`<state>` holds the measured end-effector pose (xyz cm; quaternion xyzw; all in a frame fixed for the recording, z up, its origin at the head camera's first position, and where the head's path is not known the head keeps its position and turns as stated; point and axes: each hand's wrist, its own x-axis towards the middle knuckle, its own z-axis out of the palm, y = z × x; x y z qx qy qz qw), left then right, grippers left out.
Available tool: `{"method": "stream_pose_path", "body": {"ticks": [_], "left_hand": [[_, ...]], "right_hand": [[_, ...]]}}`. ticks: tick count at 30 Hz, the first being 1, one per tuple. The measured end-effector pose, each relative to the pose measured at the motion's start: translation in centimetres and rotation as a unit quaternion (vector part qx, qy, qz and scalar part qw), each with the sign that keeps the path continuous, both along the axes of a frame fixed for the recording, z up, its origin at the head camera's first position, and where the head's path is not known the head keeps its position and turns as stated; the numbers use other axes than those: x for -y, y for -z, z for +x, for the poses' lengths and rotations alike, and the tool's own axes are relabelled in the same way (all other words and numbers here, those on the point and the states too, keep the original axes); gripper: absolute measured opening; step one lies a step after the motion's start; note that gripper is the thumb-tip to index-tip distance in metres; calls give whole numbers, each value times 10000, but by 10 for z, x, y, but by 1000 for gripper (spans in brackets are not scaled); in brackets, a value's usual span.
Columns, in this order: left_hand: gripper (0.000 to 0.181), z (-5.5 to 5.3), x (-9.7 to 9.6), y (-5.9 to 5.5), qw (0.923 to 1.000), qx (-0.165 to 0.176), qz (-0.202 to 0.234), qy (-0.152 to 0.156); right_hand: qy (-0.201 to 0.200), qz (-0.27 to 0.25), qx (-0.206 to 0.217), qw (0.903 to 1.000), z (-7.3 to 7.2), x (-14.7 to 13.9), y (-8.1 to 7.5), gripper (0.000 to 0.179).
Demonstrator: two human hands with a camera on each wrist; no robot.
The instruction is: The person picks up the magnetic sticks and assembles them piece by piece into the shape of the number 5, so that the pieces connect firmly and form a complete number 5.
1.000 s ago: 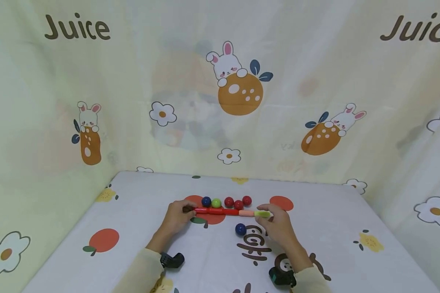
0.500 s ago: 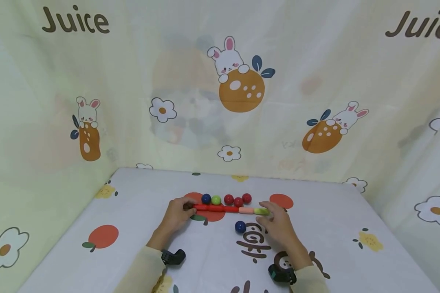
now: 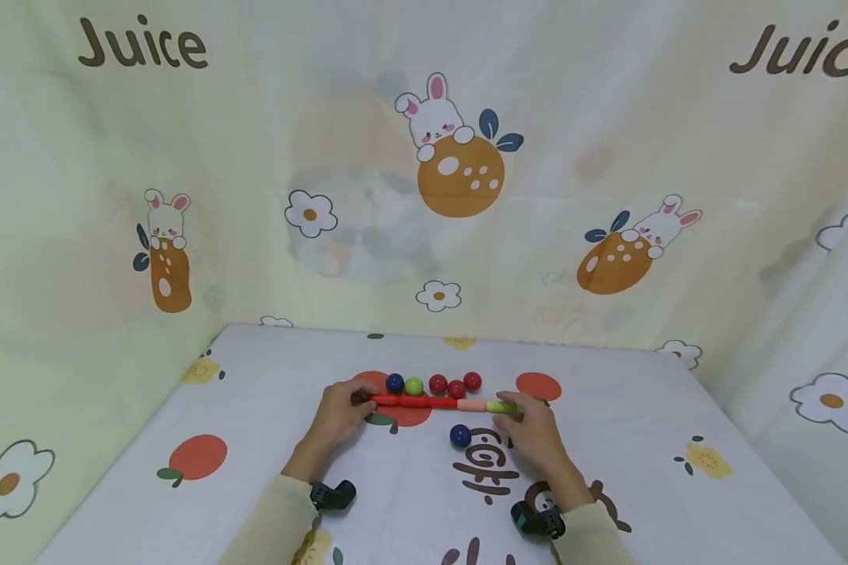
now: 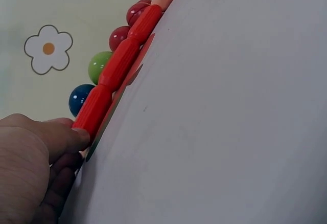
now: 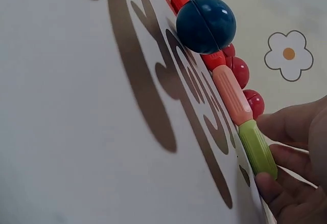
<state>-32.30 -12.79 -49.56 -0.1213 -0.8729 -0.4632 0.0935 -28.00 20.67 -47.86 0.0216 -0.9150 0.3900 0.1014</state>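
Observation:
A straight row of ribbed plastic building sticks lies end to end across the table: three red sticks (image 4: 120,63), a pink stick (image 5: 232,95) and a light green stick (image 5: 257,144). At the row's left end, my left hand (image 3: 339,412) pinches the outermost red stick between thumb and finger. My right hand (image 3: 537,428) has its thumb and fingers round the green stick at the other end. Close behind the row sit a blue ball (image 3: 394,383), a green ball (image 3: 414,385) and three red balls (image 3: 456,389). Another blue ball (image 3: 460,436) sits in front of the row.
A white printed cloth (image 3: 268,439) covers the table. Pale curtains (image 3: 367,141) with rabbit and flower prints hang along the back and both sides. Each wrist wears a black camera (image 3: 333,495).

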Motion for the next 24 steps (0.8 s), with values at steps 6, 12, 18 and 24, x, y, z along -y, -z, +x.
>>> {"method": "stream_pose_path", "body": {"ticks": [6, 12, 18, 24], "left_hand": [[17, 2, 0, 0, 9999, 50, -33, -84], [18, 5, 1, 0, 9996, 164, -128, -177], [17, 2, 0, -2, 9998, 89, -108, -162], [16, 2, -1, 1, 9996, 209, -76, -189]], "right_hand": [[111, 6, -104, 9999, -2, 0, 5, 38], [114, -7, 10, 9999, -6, 3, 9, 35], [98, 253, 133, 9995, -14, 8, 4, 32], [4, 640, 342, 9974, -21, 10, 0, 26]]}}
